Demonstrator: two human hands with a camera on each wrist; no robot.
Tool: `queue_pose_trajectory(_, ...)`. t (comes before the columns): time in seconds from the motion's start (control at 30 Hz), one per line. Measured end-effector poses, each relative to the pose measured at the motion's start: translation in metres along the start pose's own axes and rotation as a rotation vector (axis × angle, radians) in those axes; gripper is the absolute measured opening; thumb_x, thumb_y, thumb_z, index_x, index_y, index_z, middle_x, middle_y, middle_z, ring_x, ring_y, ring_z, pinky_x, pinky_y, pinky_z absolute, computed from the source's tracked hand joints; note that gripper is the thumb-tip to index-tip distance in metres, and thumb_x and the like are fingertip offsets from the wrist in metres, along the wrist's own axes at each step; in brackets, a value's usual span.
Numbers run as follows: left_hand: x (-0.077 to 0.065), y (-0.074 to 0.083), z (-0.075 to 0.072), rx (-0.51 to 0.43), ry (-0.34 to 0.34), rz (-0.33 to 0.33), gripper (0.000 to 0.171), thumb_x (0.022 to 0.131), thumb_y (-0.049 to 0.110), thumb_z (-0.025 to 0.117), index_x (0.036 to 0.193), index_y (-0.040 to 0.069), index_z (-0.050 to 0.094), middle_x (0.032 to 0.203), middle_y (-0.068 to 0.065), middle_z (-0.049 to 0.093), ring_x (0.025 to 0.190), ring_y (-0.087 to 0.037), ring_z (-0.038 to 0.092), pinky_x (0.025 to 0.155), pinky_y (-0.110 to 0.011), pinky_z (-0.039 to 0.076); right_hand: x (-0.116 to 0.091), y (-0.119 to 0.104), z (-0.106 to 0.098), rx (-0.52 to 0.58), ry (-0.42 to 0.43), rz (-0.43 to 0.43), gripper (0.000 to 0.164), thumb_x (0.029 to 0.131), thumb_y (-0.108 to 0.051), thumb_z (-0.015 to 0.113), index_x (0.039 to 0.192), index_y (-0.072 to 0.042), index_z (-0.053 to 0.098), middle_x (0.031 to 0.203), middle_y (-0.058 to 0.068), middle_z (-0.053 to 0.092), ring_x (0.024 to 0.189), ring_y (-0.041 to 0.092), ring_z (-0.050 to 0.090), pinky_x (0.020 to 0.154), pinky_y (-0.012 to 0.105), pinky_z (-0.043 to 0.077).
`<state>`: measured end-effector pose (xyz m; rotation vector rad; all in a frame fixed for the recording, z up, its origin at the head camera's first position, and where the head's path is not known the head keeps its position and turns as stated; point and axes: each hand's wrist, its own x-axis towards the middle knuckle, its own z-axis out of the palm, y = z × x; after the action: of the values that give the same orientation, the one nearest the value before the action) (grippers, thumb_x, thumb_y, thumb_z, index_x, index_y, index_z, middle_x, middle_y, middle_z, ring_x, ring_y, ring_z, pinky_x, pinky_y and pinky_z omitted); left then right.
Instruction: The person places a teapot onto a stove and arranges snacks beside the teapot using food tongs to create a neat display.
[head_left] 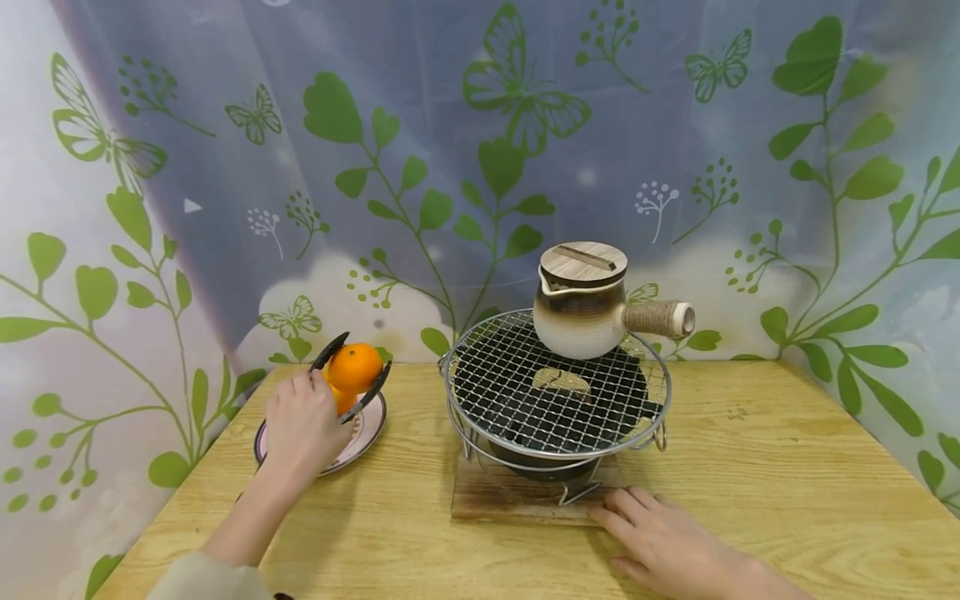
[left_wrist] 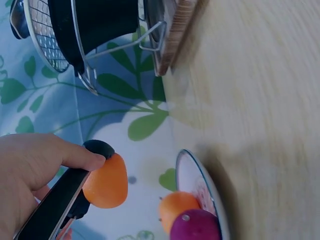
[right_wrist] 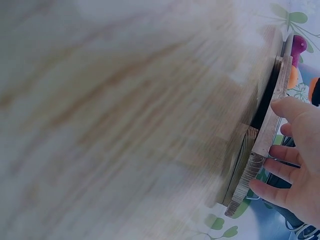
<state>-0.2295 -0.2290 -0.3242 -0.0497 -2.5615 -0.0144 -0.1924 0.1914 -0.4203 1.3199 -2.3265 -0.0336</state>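
Note:
My left hand (head_left: 303, 425) grips black-tipped tongs (head_left: 369, 397), their two arms closed around an orange (head_left: 357, 367). The orange hangs above a patterned plate (head_left: 377, 417) on the left side of the table. In the left wrist view, another orange (left_wrist: 175, 206) and a round purple fruit (left_wrist: 196, 226) lie on that plate. My right hand (head_left: 663, 533) rests with loosely extended fingers at the right front corner of a wooden board (head_left: 517, 500). In the right wrist view, its fingertips are at the board's edge (right_wrist: 265, 135).
On the board stands a black stove (head_left: 536, 471) topped by a round wire grill (head_left: 517, 400). A lidded ceramic pot (head_left: 577, 321) sits at the grill's back right, its rope-wrapped handle (head_left: 652, 318) pointing right. Behind the wooden table (head_left: 757, 467) hangs a leaf-printed curtain (head_left: 420, 100).

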Motion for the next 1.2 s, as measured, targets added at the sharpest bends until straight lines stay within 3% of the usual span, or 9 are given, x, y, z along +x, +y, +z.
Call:
queue_pose_trajectory(0.23,0.008,0.013,-0.005,-0.004,-0.020,0.016,0.064,0.067,0.021,0.071,0.111,-0.021,0.048,0.103,-0.034,0.049,0.095,-0.049,0.046,0.080,-0.055,0.039,-0.001,0.000,0.001,-0.003,0.009,-0.008,0.055,0.073,-0.036,0.072,0.119,-0.011,0.056,0.107,0.001,0.052,0.094,0.019,0.051,0.071,0.037,0.050)
queue_pose_trajectory(0.57,0.019,0.025,-0.016,-0.003,-0.027,0.024,0.067,0.068,0.023,0.071,0.115,-0.019,0.047,0.106,-0.032,0.049,0.097,-0.046,0.045,0.081,-0.054,0.040,-0.002,-0.001,0.002,0.009,0.000,-0.005,0.054,0.075,-0.036,0.071,0.120,-0.011,0.055,0.108,0.001,0.051,0.095,0.018,0.051,0.072,0.037,0.049)
queue_pose_trajectory(0.9,0.037,0.039,-0.043,0.006,-0.007,0.079,0.080,0.065,0.032,0.080,0.119,-0.018,0.048,0.114,-0.032,0.048,0.100,-0.046,0.045,0.078,-0.052,0.042,-0.002,0.001,0.002,0.007,0.041,0.008,0.057,0.071,-0.035,0.074,0.119,-0.011,0.056,0.109,0.000,0.052,0.094,0.017,0.050,0.072,0.036,0.049)
queue_pose_trajectory(1.2,0.052,0.057,-0.065,-0.007,-0.047,0.133,0.079,0.069,0.032,0.077,0.125,-0.016,0.046,0.125,-0.032,0.046,0.107,-0.046,0.045,0.088,-0.053,0.041,-0.002,0.001,0.000,0.008,0.035,0.006,0.055,0.072,-0.035,0.073,0.119,-0.011,0.056,0.109,0.000,0.052,0.094,0.018,0.051,0.071,0.036,0.050)
